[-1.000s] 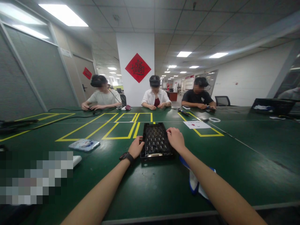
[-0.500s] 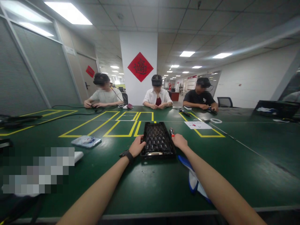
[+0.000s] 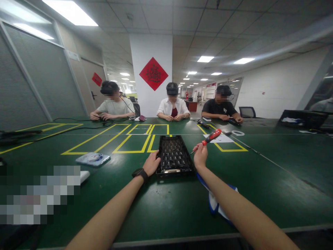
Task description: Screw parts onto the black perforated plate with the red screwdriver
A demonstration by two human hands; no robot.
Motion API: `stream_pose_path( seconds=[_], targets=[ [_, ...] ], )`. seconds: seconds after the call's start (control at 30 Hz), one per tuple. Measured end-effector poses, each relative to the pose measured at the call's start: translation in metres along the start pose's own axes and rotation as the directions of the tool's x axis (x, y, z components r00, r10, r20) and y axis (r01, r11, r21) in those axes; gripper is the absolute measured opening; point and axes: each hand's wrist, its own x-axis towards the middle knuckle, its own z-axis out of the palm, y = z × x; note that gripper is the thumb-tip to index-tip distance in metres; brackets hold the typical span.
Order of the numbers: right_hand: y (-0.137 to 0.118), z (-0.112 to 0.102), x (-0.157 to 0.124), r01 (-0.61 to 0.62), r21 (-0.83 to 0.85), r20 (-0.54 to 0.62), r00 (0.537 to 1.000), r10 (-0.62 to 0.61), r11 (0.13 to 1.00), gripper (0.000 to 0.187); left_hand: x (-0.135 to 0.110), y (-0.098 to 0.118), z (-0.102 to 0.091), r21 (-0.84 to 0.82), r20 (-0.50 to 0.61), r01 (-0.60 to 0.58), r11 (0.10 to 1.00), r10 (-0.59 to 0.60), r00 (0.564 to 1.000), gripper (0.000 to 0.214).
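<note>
A black rectangular tray-like part (image 3: 173, 154) with a ribbed inside lies flat on the green table in front of me. My left hand (image 3: 151, 164), with a dark watch on the wrist, rests against the part's left near edge, fingers curled on it. My right hand (image 3: 200, 157) is lifted just right of the part and pinches a red-handled screwdriver (image 3: 211, 136), whose handle points up and to the right and whose tip points down-left.
Yellow tape rectangles (image 3: 130, 142) mark the table. A phone-like flat object (image 3: 93, 159) lies to the left, a white sheet (image 3: 221, 139) and a tape ring (image 3: 238, 133) to the right, a blue-white cloth (image 3: 215, 203) under my right forearm. Three people sit across the table.
My right hand left the part's right edge, took hold of the red-handled screwdriver beside it and raised it. My left hand stayed on the part's left edge.
</note>
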Motion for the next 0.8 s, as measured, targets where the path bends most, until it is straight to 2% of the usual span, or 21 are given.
stream_pose_path(
  seconds=[0.07,0.13,0.27,0.43,0.6,0.67,0.73,0.8],
  targets=[
    [0.008,-0.006,0.0,-0.107,0.009,-0.14,0.984,0.107,0.994,0.027,0.0,0.0,0.0,-0.005,-0.004,-0.004,1.0,0.004,1.0,0.053],
    [0.014,-0.012,0.0,-0.185,0.027,-0.224,0.957,0.186,0.982,0.025,0.0,0.0,0.001,-0.007,-0.002,0.0,1.0,0.0,1.0,0.053],
    [0.019,-0.024,-0.004,-0.239,0.067,-0.227,0.942,0.248,0.969,0.022,0.001,-0.001,0.001,-0.004,0.002,0.012,1.0,-0.012,1.0,0.054],
    [0.017,-0.038,0.002,-0.337,0.11,-0.069,0.936,0.345,0.935,0.023,0.001,-0.001,0.001,0.002,0.01,0.021,1.0,-0.021,1.0,0.054],
    [0.006,-0.066,0.02,-0.461,0.126,0.222,0.876,0.428,0.878,0.02,0.0,0.001,0.0,-0.003,0.002,0.026,1.0,-0.026,1.0,0.053],
    [0.003,-0.077,0.015,-0.506,0.183,0.323,0.841,0.435,0.843,0.018,0.0,0.001,0.0,-0.009,-0.005,0.028,1.0,-0.028,1.0,0.052],
    [-0.001,-0.084,0.002,-0.522,0.249,0.352,0.834,0.426,0.816,0.016,0.0,0.0,0.0,-0.009,-0.004,0.033,0.999,-0.033,0.999,0.052],
    [-0.004,-0.089,-0.015,-0.529,0.246,0.366,0.826,0.428,0.812,0.016,0.0,0.0,0.0,-0.004,-0.004,0.03,1.0,-0.03,1.0,0.053]
  ],
)
